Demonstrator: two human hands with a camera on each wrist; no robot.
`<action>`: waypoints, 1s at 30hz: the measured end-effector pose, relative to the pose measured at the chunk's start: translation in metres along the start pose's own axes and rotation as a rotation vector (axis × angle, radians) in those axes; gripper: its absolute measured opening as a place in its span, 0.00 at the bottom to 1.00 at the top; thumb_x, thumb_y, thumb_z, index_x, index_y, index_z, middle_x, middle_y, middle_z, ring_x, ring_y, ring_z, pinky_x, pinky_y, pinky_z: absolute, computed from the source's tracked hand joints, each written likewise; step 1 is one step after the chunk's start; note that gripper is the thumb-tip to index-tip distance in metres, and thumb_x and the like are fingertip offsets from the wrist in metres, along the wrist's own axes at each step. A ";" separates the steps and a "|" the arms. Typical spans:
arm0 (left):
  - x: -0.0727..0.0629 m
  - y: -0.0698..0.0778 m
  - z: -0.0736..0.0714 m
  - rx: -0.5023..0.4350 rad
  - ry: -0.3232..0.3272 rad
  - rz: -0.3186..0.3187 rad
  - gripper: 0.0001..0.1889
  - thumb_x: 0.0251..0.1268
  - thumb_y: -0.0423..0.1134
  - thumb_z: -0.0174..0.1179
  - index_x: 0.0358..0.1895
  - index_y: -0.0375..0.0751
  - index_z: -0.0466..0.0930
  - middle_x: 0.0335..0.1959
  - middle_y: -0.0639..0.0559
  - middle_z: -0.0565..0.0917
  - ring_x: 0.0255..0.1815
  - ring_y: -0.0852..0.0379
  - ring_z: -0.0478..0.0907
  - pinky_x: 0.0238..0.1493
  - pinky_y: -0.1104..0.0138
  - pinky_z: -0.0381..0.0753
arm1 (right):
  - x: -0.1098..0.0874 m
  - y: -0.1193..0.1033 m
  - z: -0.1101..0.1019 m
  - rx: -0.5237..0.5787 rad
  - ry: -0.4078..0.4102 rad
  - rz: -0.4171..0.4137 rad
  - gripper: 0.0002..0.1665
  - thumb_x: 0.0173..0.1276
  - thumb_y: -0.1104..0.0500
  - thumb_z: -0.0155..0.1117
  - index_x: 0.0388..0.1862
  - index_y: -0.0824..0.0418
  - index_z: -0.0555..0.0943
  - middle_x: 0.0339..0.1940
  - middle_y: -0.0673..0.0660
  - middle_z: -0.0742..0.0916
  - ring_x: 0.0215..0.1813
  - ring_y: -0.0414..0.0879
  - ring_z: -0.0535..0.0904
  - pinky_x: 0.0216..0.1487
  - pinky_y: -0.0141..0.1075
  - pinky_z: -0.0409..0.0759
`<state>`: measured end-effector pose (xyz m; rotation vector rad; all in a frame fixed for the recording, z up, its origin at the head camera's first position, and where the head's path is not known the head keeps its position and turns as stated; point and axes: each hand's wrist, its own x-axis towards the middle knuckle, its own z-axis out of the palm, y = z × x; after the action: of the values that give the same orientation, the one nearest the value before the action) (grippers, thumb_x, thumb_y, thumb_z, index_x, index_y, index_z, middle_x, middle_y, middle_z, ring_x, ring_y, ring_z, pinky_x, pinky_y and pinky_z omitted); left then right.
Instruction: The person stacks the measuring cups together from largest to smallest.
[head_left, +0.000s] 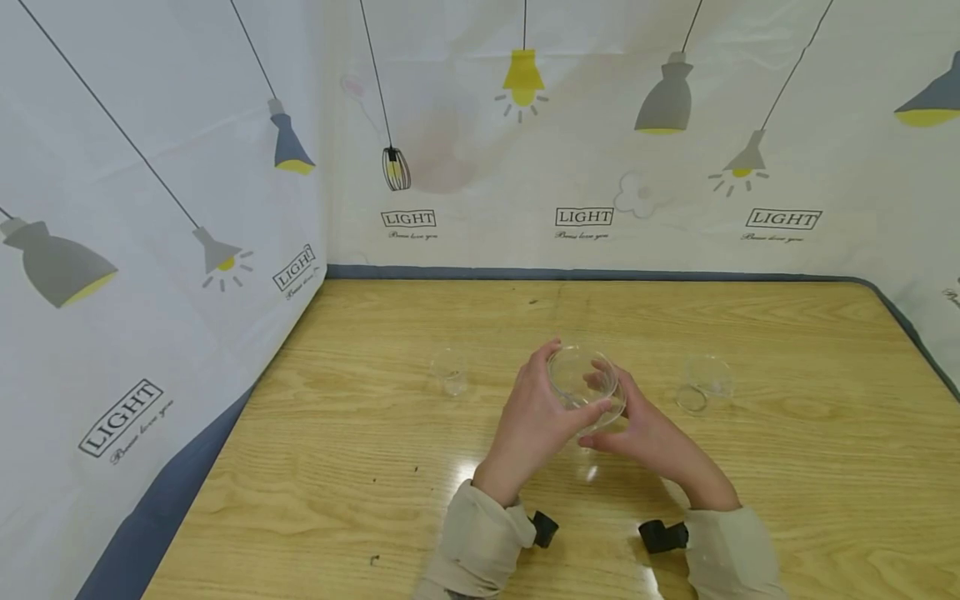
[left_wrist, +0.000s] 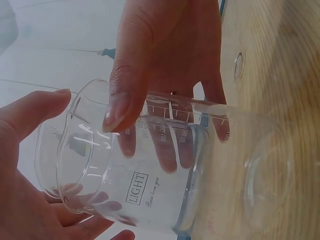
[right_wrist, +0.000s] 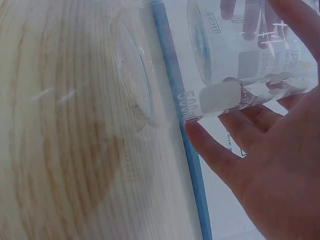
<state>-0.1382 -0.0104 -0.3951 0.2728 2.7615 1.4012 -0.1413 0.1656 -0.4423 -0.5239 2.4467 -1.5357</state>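
Observation:
Over the middle of the table, both hands hold clear glass beakers (head_left: 583, 375) with white printed markings. Two rims and two bases show, one set inside the other. My left hand (head_left: 528, 408) curls round the upper part, its thumb across the near side and its fingers (left_wrist: 30, 112) close about the rim. The right hand (head_left: 648, 433) grips from the other side, a little lower, with its thumb (left_wrist: 120, 107) on the near wall. In the right wrist view, a fingertip (right_wrist: 197, 131) touches the wall beside a "500" marking on the beaker (right_wrist: 220, 97).
A small clear glass vessel (head_left: 452, 371) stands left of the hands. Another clear glass vessel (head_left: 708, 379) stands to the right. The wood-grain table (head_left: 337, 467) meets a lamp-printed sheet (head_left: 465, 167) at the back and left. Black wrist mounts (head_left: 543, 529) sit below both hands.

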 end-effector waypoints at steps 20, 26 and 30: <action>0.001 -0.003 0.000 0.071 -0.027 -0.001 0.50 0.39 0.70 0.59 0.67 0.51 0.52 0.63 0.52 0.62 0.58 0.54 0.65 0.51 0.57 0.70 | 0.001 0.001 -0.001 -0.004 0.001 0.016 0.57 0.49 0.43 0.69 0.70 0.40 0.43 0.66 0.52 0.63 0.65 0.54 0.58 0.52 0.58 0.64; 0.001 -0.003 0.000 0.082 -0.038 -0.009 0.50 0.39 0.69 0.59 0.67 0.49 0.52 0.62 0.51 0.63 0.57 0.54 0.66 0.49 0.58 0.71 | 0.000 0.001 -0.001 -0.003 -0.001 0.018 0.55 0.49 0.43 0.69 0.68 0.35 0.44 0.66 0.51 0.63 0.65 0.55 0.57 0.52 0.59 0.64; 0.001 -0.003 0.001 0.100 -0.045 -0.013 0.50 0.39 0.70 0.58 0.67 0.48 0.52 0.62 0.51 0.64 0.56 0.54 0.67 0.48 0.58 0.72 | 0.000 0.001 -0.001 -0.003 0.001 0.024 0.55 0.48 0.43 0.69 0.67 0.33 0.44 0.65 0.51 0.64 0.65 0.54 0.57 0.53 0.59 0.63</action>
<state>-0.1392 -0.0114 -0.3976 0.2855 2.7960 1.2404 -0.1421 0.1665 -0.4429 -0.4927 2.4474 -1.5243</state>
